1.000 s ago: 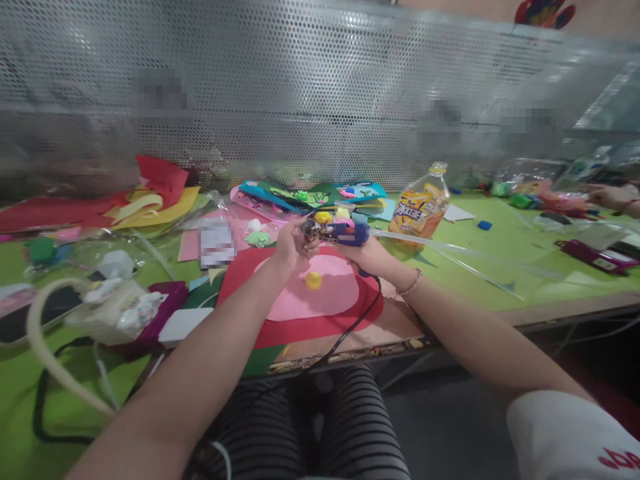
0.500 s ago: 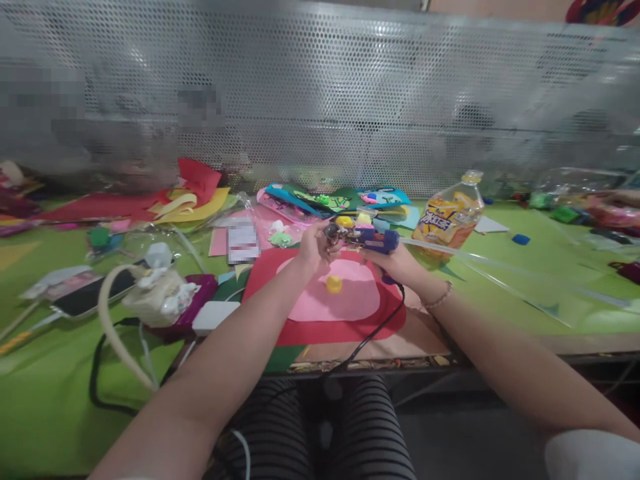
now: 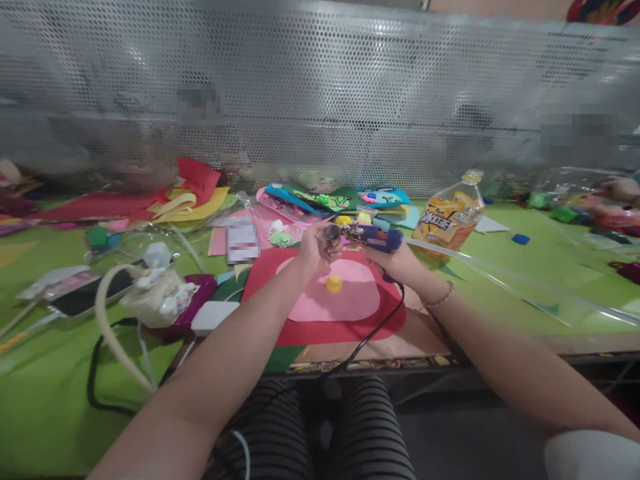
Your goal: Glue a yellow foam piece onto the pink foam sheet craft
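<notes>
one left hand and one right hand make two, with one beaded bracelet, one blue glue gun and one dark round piece. there is one yellow piece on one rounded pink sheet, one rounded red sheet, one labelled bottle, one phone and one flat white box; the coloured scraps overlap too much to count.

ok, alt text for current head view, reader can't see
A person's right hand holds a blue glue gun, its front toward a dark piece in the left hand. Nearer the viewer, a yellow piece sits on a pink sheet atop a red sheet; a bottle is at right on the green table.
</notes>
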A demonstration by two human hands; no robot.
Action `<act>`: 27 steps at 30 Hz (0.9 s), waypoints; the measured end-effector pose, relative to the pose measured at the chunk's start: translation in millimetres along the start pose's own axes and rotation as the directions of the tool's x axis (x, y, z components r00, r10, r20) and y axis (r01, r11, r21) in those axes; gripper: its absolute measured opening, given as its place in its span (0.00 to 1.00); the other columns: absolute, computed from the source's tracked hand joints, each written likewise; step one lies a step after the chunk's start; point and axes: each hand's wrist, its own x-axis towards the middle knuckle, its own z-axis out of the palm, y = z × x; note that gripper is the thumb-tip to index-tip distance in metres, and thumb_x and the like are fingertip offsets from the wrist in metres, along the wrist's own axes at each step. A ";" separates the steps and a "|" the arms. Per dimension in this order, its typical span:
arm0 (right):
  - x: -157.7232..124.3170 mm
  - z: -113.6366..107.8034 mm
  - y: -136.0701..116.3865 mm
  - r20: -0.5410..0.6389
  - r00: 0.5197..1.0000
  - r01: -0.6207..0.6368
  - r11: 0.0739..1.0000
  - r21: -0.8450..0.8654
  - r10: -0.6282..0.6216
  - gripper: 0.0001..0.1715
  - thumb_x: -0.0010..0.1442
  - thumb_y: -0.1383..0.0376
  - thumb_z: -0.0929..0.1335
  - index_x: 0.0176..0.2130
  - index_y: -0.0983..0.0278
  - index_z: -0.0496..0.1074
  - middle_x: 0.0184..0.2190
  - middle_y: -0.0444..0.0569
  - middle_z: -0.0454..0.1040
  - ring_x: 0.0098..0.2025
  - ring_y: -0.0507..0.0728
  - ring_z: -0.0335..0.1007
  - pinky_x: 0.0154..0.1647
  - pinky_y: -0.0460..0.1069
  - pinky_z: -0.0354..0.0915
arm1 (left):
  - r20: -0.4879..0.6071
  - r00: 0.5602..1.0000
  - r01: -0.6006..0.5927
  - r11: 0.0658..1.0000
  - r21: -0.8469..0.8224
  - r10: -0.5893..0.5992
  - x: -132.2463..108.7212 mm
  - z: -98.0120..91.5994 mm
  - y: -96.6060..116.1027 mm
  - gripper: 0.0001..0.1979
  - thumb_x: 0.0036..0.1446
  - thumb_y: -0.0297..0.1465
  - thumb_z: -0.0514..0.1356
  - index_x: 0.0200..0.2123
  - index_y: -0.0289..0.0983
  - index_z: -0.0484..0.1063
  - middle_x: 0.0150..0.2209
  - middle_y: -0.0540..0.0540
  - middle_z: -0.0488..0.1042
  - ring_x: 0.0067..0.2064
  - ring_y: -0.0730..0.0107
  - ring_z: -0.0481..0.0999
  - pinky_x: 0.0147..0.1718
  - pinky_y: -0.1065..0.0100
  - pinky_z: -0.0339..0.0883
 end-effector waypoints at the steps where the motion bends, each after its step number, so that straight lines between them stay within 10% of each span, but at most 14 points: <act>1: -0.3 0.2 -1.9 -0.008 1.000 0.001 1.000 0.011 -0.001 0.17 0.49 0.54 0.65 0.21 0.64 0.63 0.12 0.41 0.61 0.17 0.49 0.57 0.19 0.46 0.54 | 0.006 1.000 0.000 1.000 0.006 0.000 -0.4 0.2 -0.3 0.09 0.46 0.32 0.51 0.18 0.35 0.60 0.14 0.51 0.57 0.14 0.80 0.52 0.13 0.74 0.47; 27: -0.6 -3.0 1.6 -0.008 0.999 0.046 0.996 -0.078 -0.047 0.16 0.49 0.53 0.66 0.27 0.64 0.67 0.18 0.43 0.64 0.20 0.49 0.57 0.21 0.46 0.56 | 0.037 0.999 -0.011 1.000 0.006 0.011 2.4 -4.4 1.4 0.07 0.44 0.32 0.52 0.19 0.35 0.62 0.14 0.51 0.58 0.14 0.79 0.53 0.13 0.75 0.46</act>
